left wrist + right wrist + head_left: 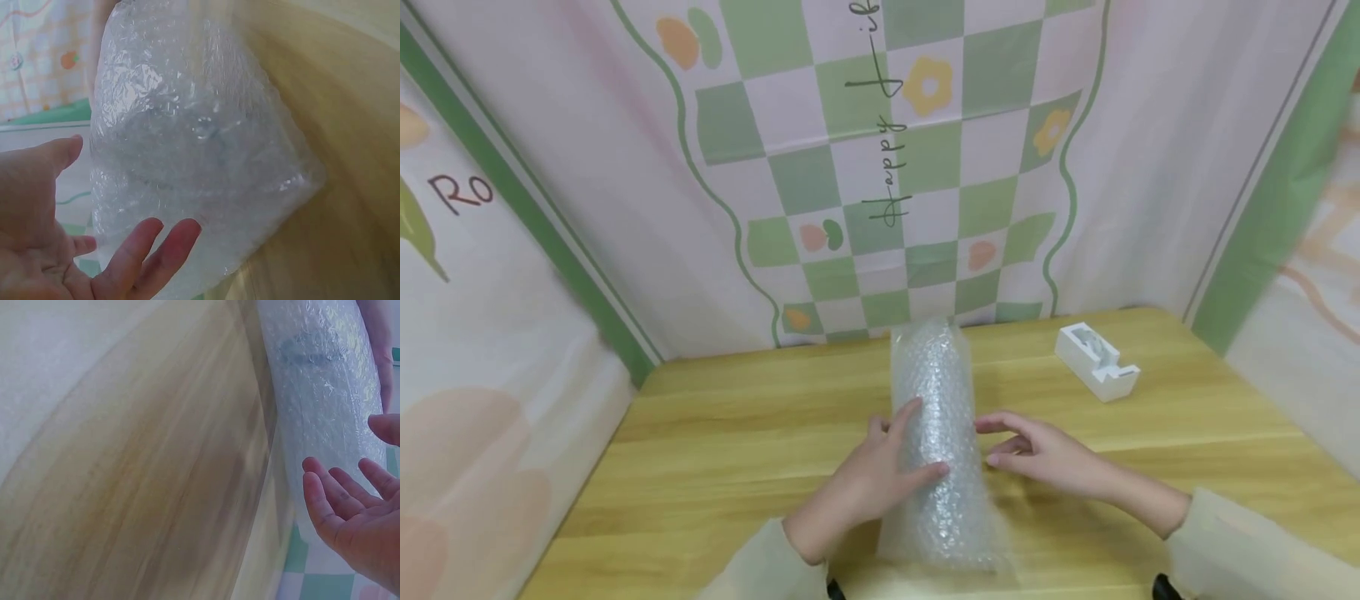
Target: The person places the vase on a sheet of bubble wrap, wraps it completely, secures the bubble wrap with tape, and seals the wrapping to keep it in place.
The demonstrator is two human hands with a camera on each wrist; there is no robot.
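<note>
A long bundle of clear bubble wrap (946, 525) lies lengthwise on the wooden table, its loose end flattened toward the front edge. Spread over its left side is my left hand (872, 479), thumb and forefinger reaching across the wrap. The left wrist view shows those fingers (172, 253) nearly straight against the film. My right hand (1048, 454) is beside the bundle's right edge, fingers loosely bent and holding nothing. From the right wrist, its fingertips (310, 464) appear close to the wrap. Whatever is inside the bundle is hidden by the cloudy layers.
A white tape dispenser (1093, 362) stands toward the back right of the wooden table (737, 450). Behind the table hangs a curtain (857, 167) with green checks and flowers, and more patterned cloth (497, 375) borders the left side.
</note>
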